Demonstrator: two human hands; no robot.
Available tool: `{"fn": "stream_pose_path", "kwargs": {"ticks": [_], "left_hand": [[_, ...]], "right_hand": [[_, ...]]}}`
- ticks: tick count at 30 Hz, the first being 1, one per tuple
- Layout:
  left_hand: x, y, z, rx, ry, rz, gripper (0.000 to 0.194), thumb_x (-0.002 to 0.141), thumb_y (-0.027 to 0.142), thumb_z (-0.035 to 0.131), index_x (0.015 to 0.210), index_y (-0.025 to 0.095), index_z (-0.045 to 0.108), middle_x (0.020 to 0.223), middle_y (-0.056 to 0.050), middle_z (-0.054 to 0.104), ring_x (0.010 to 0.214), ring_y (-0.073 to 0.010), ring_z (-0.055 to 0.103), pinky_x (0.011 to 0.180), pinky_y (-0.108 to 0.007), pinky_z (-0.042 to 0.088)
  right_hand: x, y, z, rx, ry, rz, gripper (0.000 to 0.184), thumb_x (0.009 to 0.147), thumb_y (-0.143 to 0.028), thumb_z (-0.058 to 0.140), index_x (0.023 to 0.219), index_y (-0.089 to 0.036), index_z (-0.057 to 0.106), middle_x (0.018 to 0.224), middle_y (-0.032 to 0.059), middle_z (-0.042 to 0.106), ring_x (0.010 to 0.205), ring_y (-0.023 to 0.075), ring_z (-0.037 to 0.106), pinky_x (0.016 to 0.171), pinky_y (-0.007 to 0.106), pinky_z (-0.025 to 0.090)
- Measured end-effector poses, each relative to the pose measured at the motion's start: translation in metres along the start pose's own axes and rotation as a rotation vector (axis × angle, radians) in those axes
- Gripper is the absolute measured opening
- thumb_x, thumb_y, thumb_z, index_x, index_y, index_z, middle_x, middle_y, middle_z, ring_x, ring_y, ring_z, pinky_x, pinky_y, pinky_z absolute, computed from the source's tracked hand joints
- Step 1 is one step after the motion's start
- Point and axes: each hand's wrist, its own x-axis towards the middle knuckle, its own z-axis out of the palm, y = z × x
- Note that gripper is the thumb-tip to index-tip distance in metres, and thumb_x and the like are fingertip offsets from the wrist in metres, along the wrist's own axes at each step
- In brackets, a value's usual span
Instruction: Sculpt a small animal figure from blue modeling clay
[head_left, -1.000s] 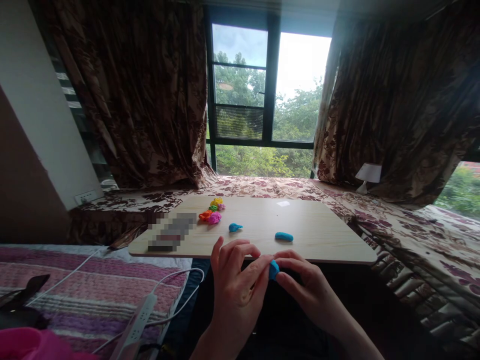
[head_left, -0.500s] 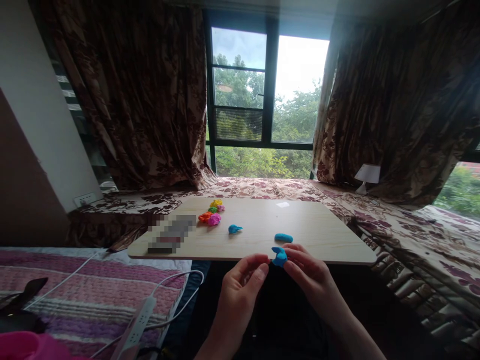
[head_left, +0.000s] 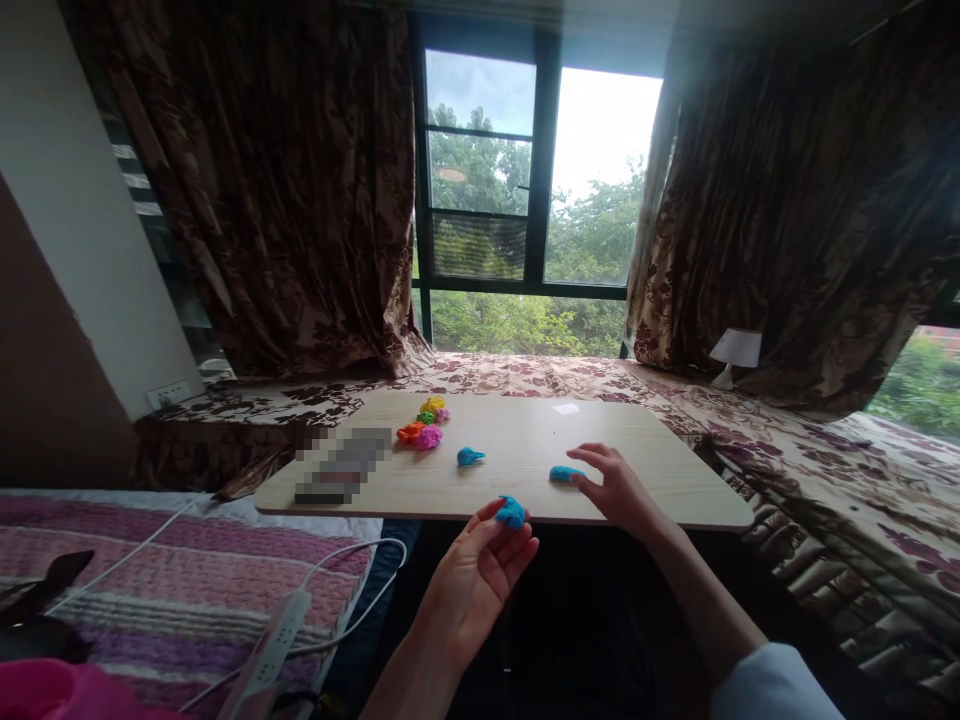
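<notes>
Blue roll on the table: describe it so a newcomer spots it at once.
Before the window is a pale table. Near its front edge, by the right hand, lies the blue roll. Its elongated shape sets it apart from the pointed blue piece and the blue lump in the left hand.

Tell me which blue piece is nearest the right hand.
The long piece, by the right hand; the round, pointed piece lies farther left, and the left hand holds the third piece.

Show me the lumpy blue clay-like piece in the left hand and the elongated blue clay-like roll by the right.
Lumpy blue clay-like piece (head_left: pixel 511 514): head view, middle of its body.
Elongated blue clay-like roll (head_left: pixel 564 474): head view, middle of its visible part.
</notes>
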Motion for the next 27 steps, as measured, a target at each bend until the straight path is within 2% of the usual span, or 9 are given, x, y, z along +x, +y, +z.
{"fn": "stream_pose_path", "kwargs": {"ticks": [4,7,10,14,18,22,27], "left_hand": [[0.006,0.003,-0.005,-0.016,0.011,0.017,0.021,0.079,0.005,0.055,0.098,0.014,0.056,0.089,-0.012,0.07,0.074,-0.0156,0.068,0.08,-0.035,0.054],[0.006,0.007,-0.009,-0.012,-0.032,0.048,0.019,0.078,0.005,0.056,0.095,0.014,0.057,0.091,-0.013,0.07,0.078,-0.0167,0.068,0.081,-0.035,0.054],[0.004,0.013,-0.011,-0.014,-0.061,0.056,0.018,0.078,0.006,0.057,0.095,0.013,0.059,0.093,-0.012,0.069,0.081,-0.0163,0.067,0.085,-0.035,0.052],[0.0,0.019,-0.007,0.013,-0.105,0.11,0.019,0.076,0.007,0.063,0.094,0.014,0.062,0.093,-0.007,0.069,0.08,-0.0135,0.066,0.086,-0.032,0.051],[-0.005,0.017,0.001,0.131,-0.08,0.256,0.023,0.071,0.01,0.069,0.092,0.018,0.062,0.085,0.001,0.068,0.075,-0.0108,0.065,0.08,-0.026,0.053],[-0.012,0.012,0.009,0.293,-0.081,0.399,0.025,0.07,0.016,0.072,0.092,0.018,0.063,0.087,0.001,0.069,0.08,-0.0092,0.064,0.076,-0.018,0.05],[-0.016,0.007,0.016,0.449,-0.029,0.556,0.023,0.066,0.019,0.075,0.086,0.019,0.065,0.08,0.002,0.07,0.074,-0.0086,0.062,0.07,-0.016,0.048]], "right_hand": [[0.022,0.024,0.024,-0.067,-0.095,0.041,0.033,0.068,-0.018,0.067,0.1,-0.023,0.07,0.107,0.0093,0.067,0.103,0.0282,0.057,0.09,0.04,0.041],[0.028,0.023,0.033,-0.07,-0.127,0.073,0.024,0.07,-0.018,0.064,0.092,-0.023,0.072,0.095,0.0082,0.069,0.095,0.0267,0.06,0.085,0.037,0.043],[0.022,0.001,0.026,-0.012,-0.152,0.049,0.021,0.074,-0.019,0.061,0.093,-0.023,0.071,0.092,0.0055,0.069,0.087,0.0218,0.062,0.08,0.032,0.045],[-0.009,-0.049,0.003,0.139,-0.179,-0.047,0.025,0.084,-0.026,0.055,0.107,-0.025,0.062,0.101,0.0007,0.066,0.092,0.0153,0.061,0.082,0.024,0.046],[-0.038,-0.086,-0.011,0.431,-0.199,-0.075,0.023,0.083,-0.021,0.058,0.105,-0.022,0.062,0.101,0.0021,0.064,0.092,0.0167,0.06,0.081,0.027,0.047],[-0.042,-0.095,-0.008,0.484,-0.21,-0.031,0.022,0.08,-0.015,0.059,0.101,-0.022,0.064,0.098,0.0013,0.065,0.092,0.017,0.061,0.082,0.028,0.047],[-0.037,-0.092,-0.003,0.538,-0.214,0.007,0.022,0.081,-0.015,0.059,0.102,-0.021,0.064,0.099,0.0014,0.067,0.094,0.0184,0.061,0.085,0.031,0.047]]}}
